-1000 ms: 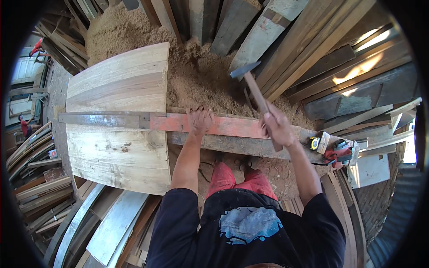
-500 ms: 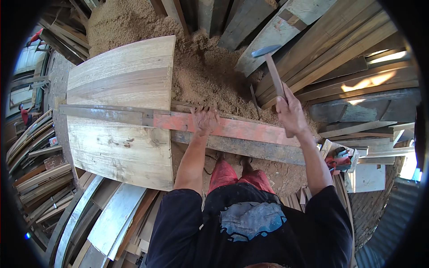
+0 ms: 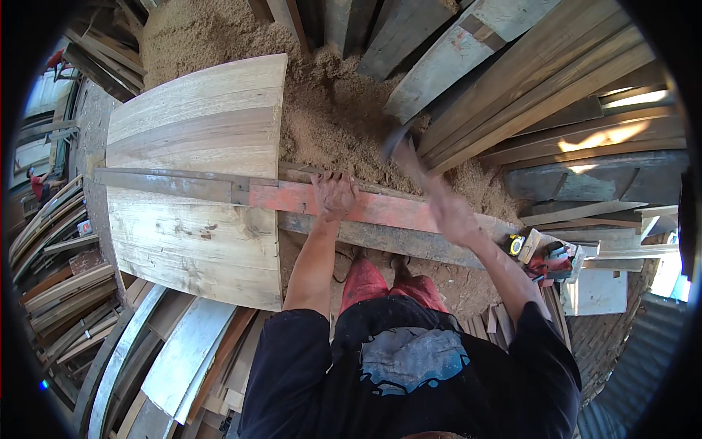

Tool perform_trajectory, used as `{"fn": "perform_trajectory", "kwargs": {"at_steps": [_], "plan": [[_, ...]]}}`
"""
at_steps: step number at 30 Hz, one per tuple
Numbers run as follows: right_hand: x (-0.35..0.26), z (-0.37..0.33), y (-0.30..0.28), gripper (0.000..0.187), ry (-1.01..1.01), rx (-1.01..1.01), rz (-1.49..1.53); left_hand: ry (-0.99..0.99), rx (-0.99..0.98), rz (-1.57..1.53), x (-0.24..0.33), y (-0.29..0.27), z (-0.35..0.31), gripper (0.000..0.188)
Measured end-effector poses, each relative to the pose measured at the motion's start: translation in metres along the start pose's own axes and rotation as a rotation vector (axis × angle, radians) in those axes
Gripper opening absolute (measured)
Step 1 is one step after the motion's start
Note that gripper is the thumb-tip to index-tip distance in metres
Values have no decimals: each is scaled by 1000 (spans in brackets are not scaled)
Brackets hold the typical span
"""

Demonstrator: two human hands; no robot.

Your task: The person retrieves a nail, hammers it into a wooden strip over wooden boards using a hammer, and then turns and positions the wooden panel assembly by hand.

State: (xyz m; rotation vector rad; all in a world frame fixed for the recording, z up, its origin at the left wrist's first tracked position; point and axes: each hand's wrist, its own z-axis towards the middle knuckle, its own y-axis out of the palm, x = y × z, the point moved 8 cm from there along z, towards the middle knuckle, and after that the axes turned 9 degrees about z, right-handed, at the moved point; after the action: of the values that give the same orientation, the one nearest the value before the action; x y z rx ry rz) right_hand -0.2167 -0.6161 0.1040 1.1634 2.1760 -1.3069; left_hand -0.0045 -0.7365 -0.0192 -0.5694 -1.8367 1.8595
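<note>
My left hand presses on a red-painted board, its fingers curled over the far edge. My right hand, above the same board farther right, is closed round the handle of a hammer. Motion smears the hammer, and its head points away from me. The red board's left end meets a narrow grey strip, which lies across a wide pale plank panel. A weathered grey beam runs along the near side of the red board.
Sawdust is heaped beyond the boards. Long planks lean at the far right. A yellow tape measure and a red-and-black tool sit at the right end. Stacked offcuts fill the left, where a person appears far off.
The hammer has swung down and to the left with my right hand, uncovering the tape measure. My left hand stays in place on the red board.
</note>
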Motion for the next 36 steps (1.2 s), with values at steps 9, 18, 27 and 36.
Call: {"fn": "perform_trajectory", "kwargs": {"at_steps": [9, 18, 27, 36], "plan": [[10, -15, -49, 47, -82, 423, 486, -59, 41, 1, -1, -1, -3, 27], [4, -45, -39, 49, -217, 395, 246, -82, -72, 9, -4, 5, 6, 29], [22, -51, 28, 50, -233, 346, -15, -91, -77, 25, -2, 0, 10, 30], [10, -75, 23, 31, -155, 486, 354, -67, -214, 59, -1, 20, -2, 31]]}}
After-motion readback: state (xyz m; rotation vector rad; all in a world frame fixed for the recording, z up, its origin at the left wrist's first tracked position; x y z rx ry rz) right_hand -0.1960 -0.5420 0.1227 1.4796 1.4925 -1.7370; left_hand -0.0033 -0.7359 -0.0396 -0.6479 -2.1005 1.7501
